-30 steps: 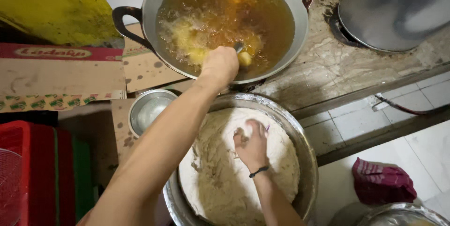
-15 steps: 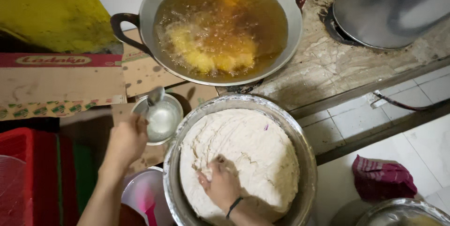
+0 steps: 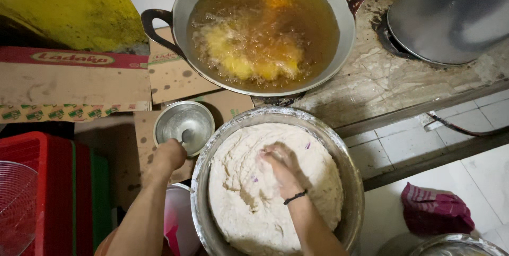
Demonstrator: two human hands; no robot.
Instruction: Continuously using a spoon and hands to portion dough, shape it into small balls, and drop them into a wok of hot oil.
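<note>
Left hand (image 3: 168, 155) grip closed on spoon (image 3: 185, 137) in small steel bowl (image 3: 175, 120); right hand (image 3: 281, 168) grip loosely open, fingers pressed in dough (image 3: 249, 203).

We see the wok (image 3: 183, 9) behind the dough basin (image 3: 350, 181), the small bowl (image 3: 167, 123) left of the basin, and crates (image 3: 53, 181) farther left.
</note>
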